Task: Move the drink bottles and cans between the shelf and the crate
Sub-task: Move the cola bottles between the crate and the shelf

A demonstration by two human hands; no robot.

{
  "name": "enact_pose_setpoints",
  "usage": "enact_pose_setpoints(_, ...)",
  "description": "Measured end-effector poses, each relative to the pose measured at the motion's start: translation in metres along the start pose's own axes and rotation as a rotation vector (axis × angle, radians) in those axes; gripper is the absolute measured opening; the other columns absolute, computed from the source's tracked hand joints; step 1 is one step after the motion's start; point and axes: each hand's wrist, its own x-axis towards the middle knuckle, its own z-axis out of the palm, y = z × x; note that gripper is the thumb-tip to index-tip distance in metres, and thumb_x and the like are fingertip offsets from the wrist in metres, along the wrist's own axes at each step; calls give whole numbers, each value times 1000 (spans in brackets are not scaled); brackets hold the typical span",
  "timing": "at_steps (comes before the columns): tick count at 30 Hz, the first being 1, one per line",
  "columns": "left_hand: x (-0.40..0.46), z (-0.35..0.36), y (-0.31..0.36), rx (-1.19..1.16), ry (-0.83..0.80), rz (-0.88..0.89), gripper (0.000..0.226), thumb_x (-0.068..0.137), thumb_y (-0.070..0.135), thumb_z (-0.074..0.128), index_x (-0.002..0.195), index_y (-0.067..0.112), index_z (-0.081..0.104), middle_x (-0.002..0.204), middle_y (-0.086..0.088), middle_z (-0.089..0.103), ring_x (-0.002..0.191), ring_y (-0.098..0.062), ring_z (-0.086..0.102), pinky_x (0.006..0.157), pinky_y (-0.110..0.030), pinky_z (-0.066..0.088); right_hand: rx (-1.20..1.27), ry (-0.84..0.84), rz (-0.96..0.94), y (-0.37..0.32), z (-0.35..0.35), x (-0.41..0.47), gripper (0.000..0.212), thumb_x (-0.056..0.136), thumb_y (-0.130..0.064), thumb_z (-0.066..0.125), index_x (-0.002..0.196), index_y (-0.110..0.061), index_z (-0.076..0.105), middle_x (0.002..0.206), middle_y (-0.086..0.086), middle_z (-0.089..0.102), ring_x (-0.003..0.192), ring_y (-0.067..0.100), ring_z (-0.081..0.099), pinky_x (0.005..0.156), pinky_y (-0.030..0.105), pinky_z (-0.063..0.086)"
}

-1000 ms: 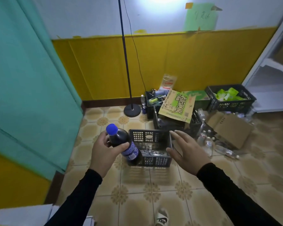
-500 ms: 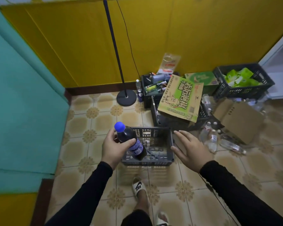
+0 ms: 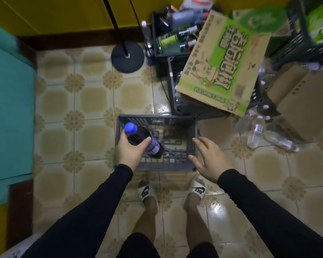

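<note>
A grey plastic crate (image 3: 175,167) stands on the tiled floor just in front of my feet. My left hand (image 3: 131,152) grips a dark cola bottle (image 3: 147,141) with a blue cap, tilted over the crate's left side. My right hand (image 3: 208,158) hovers open with spread fingers at the crate's right edge, holding nothing. The crate's inside shows only its slotted bottom. No shelf is in view.
Behind the crate are darker crates (image 3: 172,86) with bottles and a green printed cardboard box (image 3: 224,62) leaning on top. Clear water bottles (image 3: 255,134) lie on the floor at right by a brown carton (image 3: 304,101). A lamp stand base (image 3: 127,57) sits far left.
My view has tipped down and I have stepped up to the crate. The left hand has carried the cola bottle over the crate; the right hand came to its right edge.
</note>
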Motion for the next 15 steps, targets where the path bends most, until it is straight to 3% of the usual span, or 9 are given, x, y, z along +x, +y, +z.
enact_pose_setpoints(3, 44, 55, -69, -5, 48, -87, 48, 75, 27, 87, 116, 17, 63, 98, 4, 71, 92, -16, 68, 88, -35, 55, -29, -61, -6, 47, 55, 50, 65, 100, -50, 44, 153, -14, 33, 153, 14, 37, 142, 30, 33, 116, 41, 32)
enact_pose_setpoints(7, 100, 124, -154, -73, 96, -185, 43, 73, 20, 88, 109, 13, 66, 98, 0, 72, 93, -17, 69, 86, -30, 54, -30, -75, 2, 99, 128, 112, 67, 100, -46, 49, 156, -16, 26, 161, 15, 24, 149, 32, 20, 120, 42, 21)
enact_pose_setpoints(9, 129, 156, -200, -135, 90, -231, 46, 66, 26, 89, 104, 14, 66, 95, -4, 74, 85, -17, 70, 83, -33, 57, -58, -65, 9, 124, 163, 139, 69, 100, -45, 48, 156, -15, 24, 163, 16, 19, 150, 34, 16, 121, 43, 16)
enact_pose_setpoints(12, 165, 194, -254, -240, 75, -333, 31, 75, 19, 86, 94, 19, 61, 95, -4, 73, 80, -19, 70, 75, -42, 60, -95, 45, -19, 149, 205, 171, 71, 93, -47, 48, 152, -9, 35, 159, 23, 24, 147, 42, 23, 118, 51, 22)
enact_pose_setpoints(15, 191, 229, -285, -346, 47, -471, 24, 88, 8, 75, 100, 15, 56, 91, -2, 68, 75, -12, 67, 60, -30, 60, -146, 115, -49, 160, 234, 187, 73, 92, -50, 46, 151, -8, 37, 160, 25, 21, 148, 42, 19, 117, 52, 22)
